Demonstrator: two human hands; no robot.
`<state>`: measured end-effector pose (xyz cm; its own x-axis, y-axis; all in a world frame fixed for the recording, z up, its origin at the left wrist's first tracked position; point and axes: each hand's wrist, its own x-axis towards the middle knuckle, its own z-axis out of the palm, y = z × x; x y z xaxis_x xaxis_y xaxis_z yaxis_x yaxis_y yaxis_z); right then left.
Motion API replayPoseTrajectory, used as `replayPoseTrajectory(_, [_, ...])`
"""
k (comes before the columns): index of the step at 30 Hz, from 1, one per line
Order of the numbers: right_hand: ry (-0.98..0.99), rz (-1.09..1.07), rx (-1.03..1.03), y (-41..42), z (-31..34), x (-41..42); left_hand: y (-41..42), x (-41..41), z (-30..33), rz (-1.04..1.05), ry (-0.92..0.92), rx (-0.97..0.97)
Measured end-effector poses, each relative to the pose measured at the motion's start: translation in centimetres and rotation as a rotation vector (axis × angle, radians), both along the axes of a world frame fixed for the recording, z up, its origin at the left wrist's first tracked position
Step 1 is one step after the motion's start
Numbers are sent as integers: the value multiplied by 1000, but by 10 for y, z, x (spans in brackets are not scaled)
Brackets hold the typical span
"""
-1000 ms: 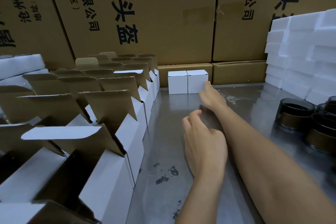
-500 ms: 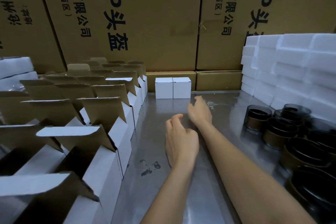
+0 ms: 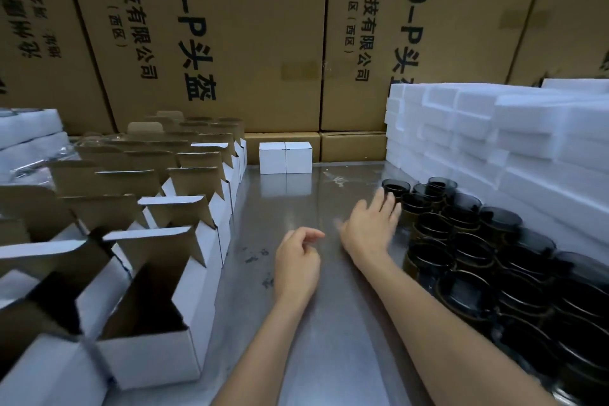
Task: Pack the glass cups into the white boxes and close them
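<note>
Our right hand (image 3: pixel 370 227) reaches, fingers spread, just beside the dark glass cups (image 3: pixel 468 241) clustered on the steel bench (image 3: pixel 296 323); our left hand (image 3: pixel 296 264) hovers loosely curled, empty, between cups and open white boxes (image 3: pixel 171 273).

A grey metal table (image 3: pixel 286 208) with a dull sheen and a few dark smudges near its middle carried everything. Along its left side stood rows of open white boxes (image 3: pixel 184 277), brown inside, their flaps raised. At the far edge two closed white boxes (image 3: pixel 285 157) sat touching side by side, reflected in the metal. On the right a dense cluster of dark glass cups (image 3: pixel 461 241) stood upright, rims nearly touching. Behind and beside the cups rose a stack of white foam pieces (image 3: pixel 478 142). More white foam (image 3: pixel 29 138) lay at the far left, behind the open boxes.
</note>
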<state>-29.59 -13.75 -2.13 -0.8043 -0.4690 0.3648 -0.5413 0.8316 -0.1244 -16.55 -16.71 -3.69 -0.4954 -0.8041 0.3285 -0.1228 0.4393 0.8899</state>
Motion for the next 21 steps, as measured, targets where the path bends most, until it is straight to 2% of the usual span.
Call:
replayPoseTrajectory(4, [-116, -221, 256, 15, 25, -22, 18, 24, -2, -10, 18, 1])
replayPoseTrajectory(7, [-97, -251, 296, 22, 34, -25, 26, 34, -1, -8, 10, -2])
replayPoseTrajectory(13, [92, 148, 311, 28, 43, 5, 31, 40, 0, -23, -27, -38])
replayPoseTrajectory(16, [122, 330, 134, 35, 36, 43, 29, 39, 0, 6, -45, -33])
replayPoseTrajectory(19, [56, 500, -94, 51, 19, 81, 28, 42, -2, 52, -114, -50])
replayPoseTrajectory(21, [43, 619, -173, 64, 9, 100, 27, 45, -4, 45, -139, -87])
